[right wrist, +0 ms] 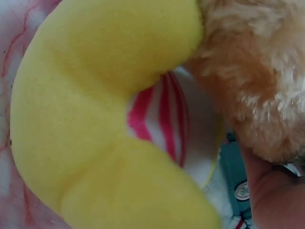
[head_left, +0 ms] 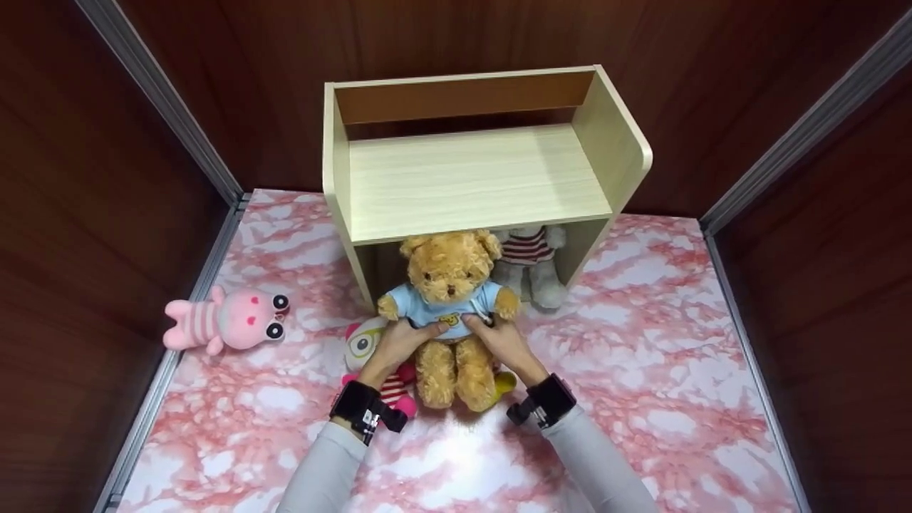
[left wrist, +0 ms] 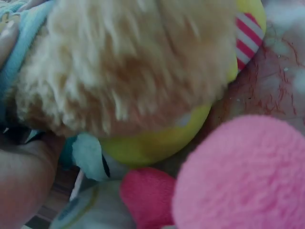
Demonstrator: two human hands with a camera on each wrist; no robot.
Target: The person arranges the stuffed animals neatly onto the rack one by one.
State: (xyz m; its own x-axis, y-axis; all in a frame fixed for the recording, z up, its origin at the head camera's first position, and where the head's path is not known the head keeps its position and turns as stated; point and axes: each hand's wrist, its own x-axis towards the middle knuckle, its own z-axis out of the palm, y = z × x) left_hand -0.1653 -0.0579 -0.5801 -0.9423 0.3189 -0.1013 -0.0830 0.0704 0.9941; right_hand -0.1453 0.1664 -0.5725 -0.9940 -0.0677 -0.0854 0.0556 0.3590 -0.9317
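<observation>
A golden-brown teddy bear (head_left: 450, 265) in a light blue top faces up, in front of the shelf's lower opening. My left hand (head_left: 400, 345) grips one side of its torso, and my right hand (head_left: 507, 348) grips the other, both thumbs over the belly of the top. Beneath the left forearm lies a white and pink plush toy (head_left: 362, 344) with yellow glasses and a striped body. A yellow plush toy (right wrist: 62, 119) with pink-and-white stripes sits under the bear, mostly hidden in the head view. The bear's shaggy leg (left wrist: 128, 62) fills much of the left wrist view.
A pale wooden shelf unit (head_left: 477, 178) stands at the back. Its lower compartment holds a grey plush toy (head_left: 545, 285) in a red-striped outfit. A pink plush frog (head_left: 242, 318) lies at the left. Dark panels (head_left: 92, 214) enclose the pink marbled surface (head_left: 641, 370).
</observation>
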